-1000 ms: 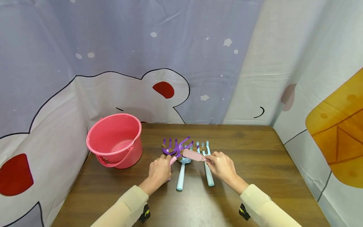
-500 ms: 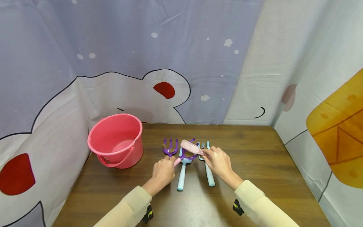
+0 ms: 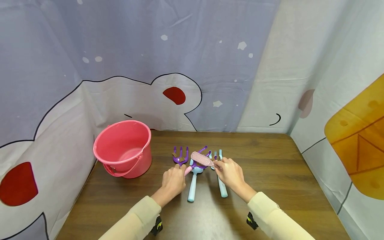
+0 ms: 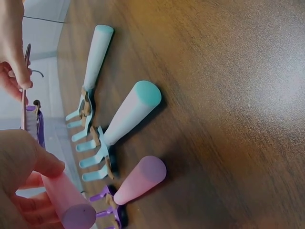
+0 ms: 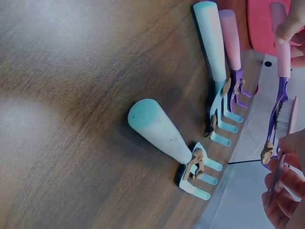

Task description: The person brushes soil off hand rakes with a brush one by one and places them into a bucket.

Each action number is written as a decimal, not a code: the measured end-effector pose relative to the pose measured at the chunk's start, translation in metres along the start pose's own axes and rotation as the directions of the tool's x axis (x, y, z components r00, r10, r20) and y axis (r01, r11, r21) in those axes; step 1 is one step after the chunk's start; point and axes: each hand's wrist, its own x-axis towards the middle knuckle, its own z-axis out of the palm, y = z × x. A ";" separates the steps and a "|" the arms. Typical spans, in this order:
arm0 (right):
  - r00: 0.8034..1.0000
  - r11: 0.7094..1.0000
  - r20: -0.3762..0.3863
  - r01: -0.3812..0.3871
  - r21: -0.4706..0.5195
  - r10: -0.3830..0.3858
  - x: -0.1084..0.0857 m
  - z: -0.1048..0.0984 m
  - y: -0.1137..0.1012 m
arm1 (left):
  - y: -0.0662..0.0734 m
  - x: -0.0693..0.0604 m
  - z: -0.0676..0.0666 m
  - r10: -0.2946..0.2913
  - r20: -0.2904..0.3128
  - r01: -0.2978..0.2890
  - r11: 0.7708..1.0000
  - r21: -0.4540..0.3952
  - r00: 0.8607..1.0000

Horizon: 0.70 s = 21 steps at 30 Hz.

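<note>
My left hand [image 3: 174, 181] grips the pink handle [image 4: 66, 200] of a small purple garden fork [image 5: 281, 90], raised above the table. In my right hand [image 3: 231, 173] is a pink brush [image 3: 201, 159], bristles facing the fork. White bristles [image 5: 284, 117] touch or nearly touch the fork's head in the right wrist view. A brown lump [image 5: 267, 153] clings near its tines. Below lie two light blue hand forks, one in the middle [image 3: 192, 190] and one at right [image 3: 222, 189], plus another purple fork [image 3: 180, 160]. Brown lumps stick to all of these.
A pink bucket [image 3: 144, 163] with its handle hanging down stands at the table's back left. The brown wooden table [image 3: 264, 160] meets a printed curtain [image 3: 222, 66] behind and at both sides.
Both hands shift slightly: the left moves right with the purple fork, the right moves a little left. The brush rises across the fork's head, then dips slightly. Forks on the table stay put.
</note>
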 end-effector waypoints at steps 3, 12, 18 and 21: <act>1.000 1.000 0.014 0.003 0.002 -0.003 -0.002 -0.001 0.000 | 0.000 0.001 -0.001 -0.003 0.012 0.003 1.000 0.004 1.000; 0.997 1.000 0.069 0.020 -0.001 -0.020 -0.004 -0.007 0.001 | -0.003 0.004 -0.003 -0.018 0.014 0.018 1.000 0.006 1.000; 0.998 1.000 0.047 0.031 -0.004 -0.030 -0.009 -0.007 0.004 | -0.004 0.005 -0.004 -0.050 0.049 0.051 0.999 -0.015 0.998; 0.999 0.999 0.019 0.042 -0.004 -0.042 -0.012 -0.007 0.007 | -0.006 0.005 -0.005 -0.063 0.059 0.064 0.998 -0.016 0.996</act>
